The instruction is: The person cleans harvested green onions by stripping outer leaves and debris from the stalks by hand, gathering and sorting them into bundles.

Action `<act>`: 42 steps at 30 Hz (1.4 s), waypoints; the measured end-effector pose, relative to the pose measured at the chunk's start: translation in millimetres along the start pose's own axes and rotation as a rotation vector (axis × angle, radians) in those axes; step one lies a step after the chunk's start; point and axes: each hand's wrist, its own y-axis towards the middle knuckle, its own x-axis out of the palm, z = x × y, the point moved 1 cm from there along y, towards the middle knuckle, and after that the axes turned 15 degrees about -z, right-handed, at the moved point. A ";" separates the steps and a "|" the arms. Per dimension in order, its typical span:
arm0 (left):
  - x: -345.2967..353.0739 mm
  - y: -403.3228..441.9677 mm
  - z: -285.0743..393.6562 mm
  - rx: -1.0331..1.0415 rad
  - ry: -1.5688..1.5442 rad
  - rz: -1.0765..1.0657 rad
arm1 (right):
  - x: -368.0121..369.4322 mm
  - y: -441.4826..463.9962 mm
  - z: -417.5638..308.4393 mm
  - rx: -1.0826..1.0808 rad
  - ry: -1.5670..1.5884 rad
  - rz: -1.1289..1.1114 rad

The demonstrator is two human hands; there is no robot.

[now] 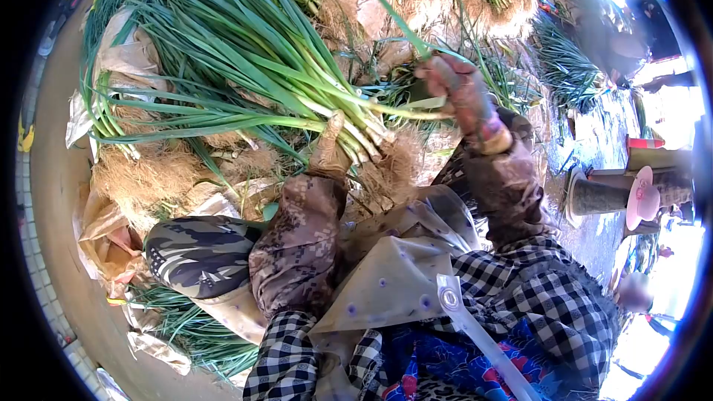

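Observation:
A large bundle of green onions point(297, 78) lies in front of me, its long green leaves spread to the upper left and its white stems and tan roots toward my knees. My left hand point(330, 150), in a soiled glove, is closed around stems near the root end; most of its fingers are hidden. To the right, my right hand point(462, 93) is raised and closed on a green onion leaf point(394, 18), which sticks out above the fist. A pale stem end reaches from the bundle to just below that hand; whether the two touch is unclear.
More green onions point(194, 323) lie at lower left, with others at the top and upper right point(564, 63). Brown paper point(104, 226) and loose roots point(145, 178) surround the bundle. A translucent apron point(394, 275) covers my lap. A person in a pink hat point(643, 198) is at the right.

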 end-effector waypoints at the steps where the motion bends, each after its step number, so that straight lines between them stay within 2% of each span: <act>1: 18.2 2.6 6.0 0.022 0.096 -0.008 | 11.1 9.7 15.1 -0.045 0.111 0.017; 3: 4.2 2.4 1.9 -0.099 0.051 0.012 | 41.4 16.4 45.6 -0.041 0.206 -0.086; 4: -12.2 9.0 -11.1 0.016 0.186 0.253 | 57.1 17.1 57.9 0.006 0.124 -0.096; 5: -16.2 5.0 -6.3 -0.042 0.156 0.257 | 66.4 22.0 59.7 -0.006 0.105 -0.080; 7: -24.5 -2.0 1.1 -0.159 0.089 0.260 | 70.1 19.8 41.7 0.037 0.437 0.037; 8: -27.8 -0.6 0.1 -0.106 -0.046 0.195 | 58.5 19.3 36.7 0.001 0.481 -0.038; 10: -26.9 -2.6 1.8 -0.061 -0.076 0.135 | 35.8 11.1 9.4 -0.063 0.526 -0.115; 11: -30.3 -2.3 0.9 -0.044 -0.135 0.076 | 8.5 9.9 2.5 -0.127 0.585 -0.308; 14: -23.1 -1.6 1.5 -0.025 -0.159 0.023 | -36.7 -13.9 -39.2 -0.202 0.353 -0.001; 15: -19.2 -1.7 3.3 -0.020 -0.177 0.027 | -68.3 -15.9 -43.6 -0.217 0.303 -0.013; 16: -17.1 -2.2 6.0 -0.015 -0.187 0.016 | -94.1 -20.5 -41.7 -0.210 0.132 0.136; 17: -14.2 -1.0 7.3 -0.011 -0.199 0.004 | -128.5 -27.7 -42.3 -0.055 -0.235 0.344; 19: -9.3 3.7 8.6 -0.010 -0.207 -0.014 | -160.8 -35.6 -29.3 0.213 -1.532 0.664; 20: -7.1 6.0 10.6 -0.014 -0.212 -0.026 | -144.1 -39.1 -27.2 0.356 -1.732 0.779; 21: -4.8 6.8 11.5 -0.020 -0.216 -0.036 | -132.6 -44.7 -22.6 0.167 -1.685 0.630; 22: -3.1 8.9 11.5 -0.004 -0.222 -0.041 | -132.2 -41.4 2.7 -0.137 -1.385 0.463; 24: 0.0 14.0 11.3 0.020 -0.224 -0.054 | -99.0 -39.3 26.7 -0.220 -0.778 0.137; 25: 3.3 15.1 11.4 0.028 -0.221 -0.044 | -59.2 -44.3 25.5 -0.034 -0.491 -0.024; 27: 11.3 16.0 11.4 0.052 -0.210 -0.025 | -5.8 -41.1 42.9 -0.067 0.153 -0.133; 29: -2.5 14.5 6.3 0.039 -0.159 0.081 | 28.2 -25.8 53.4 -0.170 -0.136 -0.154; 31: 3.4 9.2 7.2 0.002 -0.170 0.161 | 60.1 -7.6 71.6 -0.357 -0.280 -0.087; 32: 7.1 11.6 6.1 0.028 -0.163 0.300 | 76.6 1.8 85.7 -0.266 -0.325 -0.048; 33: 1.5 12.7 7.1 -0.040 0.055 0.378 | 76.1 7.7 101.5 -0.263 -0.883 -0.024; 34: -5.5 9.8 5.4 0.006 0.105 0.340 | 75.7 13.4 117.4 -0.290 -1.431 0.077; 35: -13.6 6.8 3.6 0.057 0.154 0.303 | 77.7 10.2 124.2 0.025 -1.588 -0.024; 36: -10.5 8.0 9.4 0.007 0.226 0.375 | 75.8 10.3 116.8 -0.173 -1.287 -0.235; 37: -5.6 6.0 11.1 -0.020 0.323 0.468 | 69.7 6.8 109.7 -0.144 -0.795 -0.338; 38: -21.0 7.0 6.3 -0.039 0.396 0.361 | 64.1 3.4 101.9 -0.127 -0.027 -0.410; 39: -27.6 9.9 4.5 -0.058 0.466 0.252 | 58.3 0.1 94.2 -0.098 0.474 -0.396; 40: -33.2 8.1 -2.2 -0.074 0.508 0.334 | 45.5 14.0 98.7 -0.349 0.006 -0.369; 42: -39.0 7.8 -19.2 -0.059 0.965 0.362 | 38.8 31.1 100.5 -0.630 -0.544 -0.332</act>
